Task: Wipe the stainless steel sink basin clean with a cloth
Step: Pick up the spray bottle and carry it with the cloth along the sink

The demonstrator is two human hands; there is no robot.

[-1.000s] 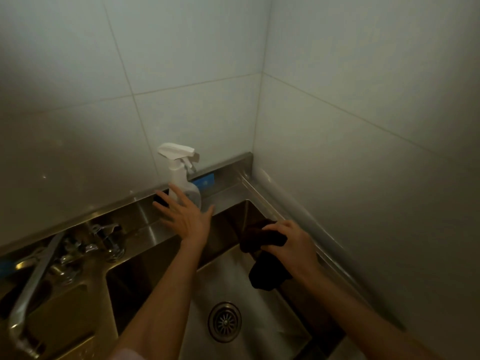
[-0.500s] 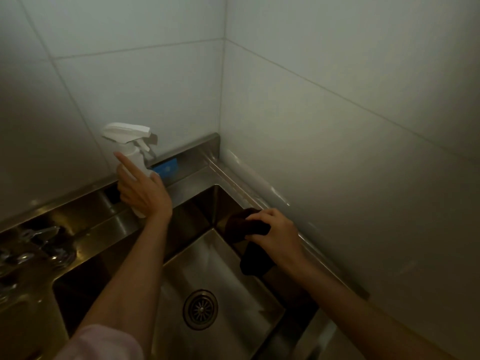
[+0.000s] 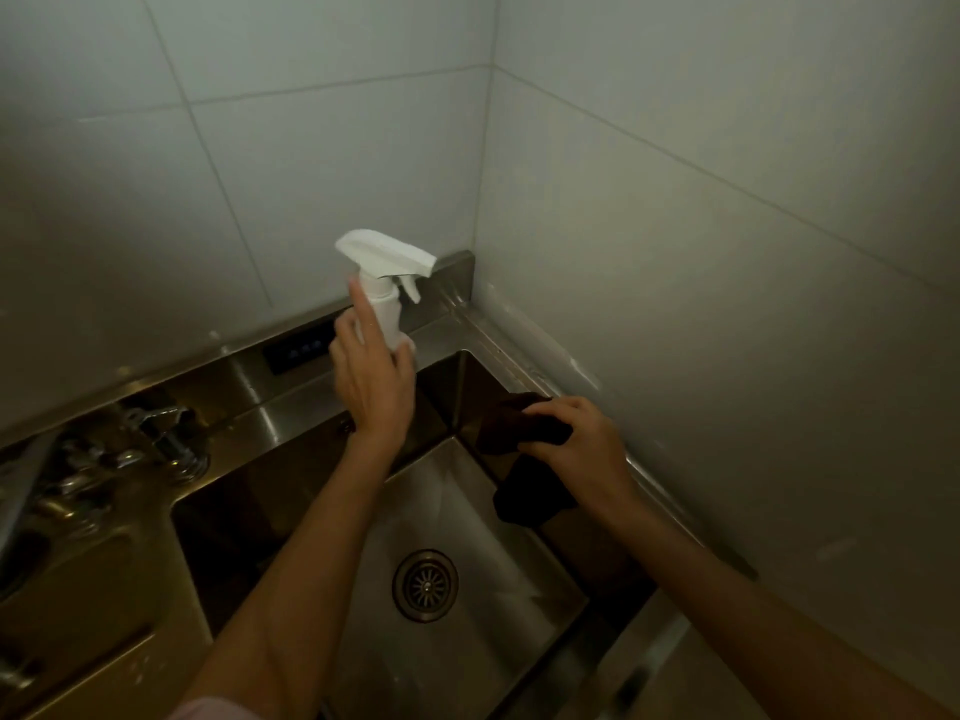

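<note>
The basin (image 3: pixel 457 605) fills the lower middle, its long axis running from the near edge toward the back corner, drain (image 3: pixel 425 585) in the floor. No wiping yet — this looks like the wetting step. The cloth (image 3: pixel 524 423), dark and bunched, is draped over the basin's right rim and hangs down the inner wall; the right hand (image 3: pixel 576 449) grips it, fingers curled round the wad. The left hand (image 3: pixel 374 371) wraps the bottle (image 3: pixel 387 309), index finger lying up its neck. The bottle stands upright on the back ledge, nozzle pointing right toward the corner. Next, I judge — turn the nozzle down into the basin, then sweep the cloth.
</note>
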